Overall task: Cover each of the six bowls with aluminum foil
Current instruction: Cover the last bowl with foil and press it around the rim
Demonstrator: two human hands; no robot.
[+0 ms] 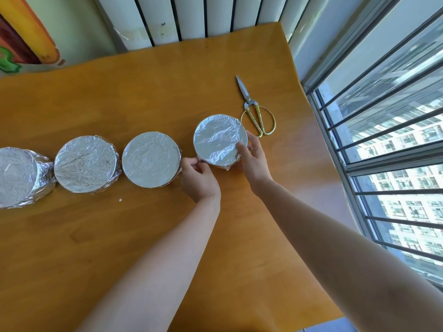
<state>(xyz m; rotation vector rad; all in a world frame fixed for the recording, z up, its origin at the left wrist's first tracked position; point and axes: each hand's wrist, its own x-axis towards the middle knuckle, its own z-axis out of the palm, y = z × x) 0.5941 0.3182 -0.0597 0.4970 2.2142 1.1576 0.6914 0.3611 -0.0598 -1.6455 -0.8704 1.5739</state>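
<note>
Silver aluminum foil [219, 137], crinkled, drawn flat over the top of the held bowl [227, 167] and tucked down its side. The bowl's own material is wholly hidden by the wrap. It stands on the wooden table [143, 92] just beside the scissors [257, 113], to the near left of their handle loops.

Hidden or cut off:
- Four wrapped bowls show, in a row running left from the scissors. The second bowl [151, 160] comes next after the held one and the third bowl [85, 164] follows it, with the two of them almost touching.
- The fourth bowl [18, 177], farthest from the scissors, is cut by the frame edge and looks tilted or distorted by the wide lens. You cannot tell which.
- A small white speck [120, 200] lies on the table, well left of the scissors, too small to identify.

Grip:
- Your left hand [199, 176] has its fingers curled, pinching the foil skirt on the bowl's side away from the scissors.
- Your right hand [251, 159] clasps the side toward the scissors. Its thumb [242, 149] lies on the foil top at the rim, and its fingers curl round the wall with their tips hidden behind the bowl.

Scissors: steel blades closed, gold-coloured loops, lying flat with their points away from you. A barred window [383, 140] stands to their right.
</note>
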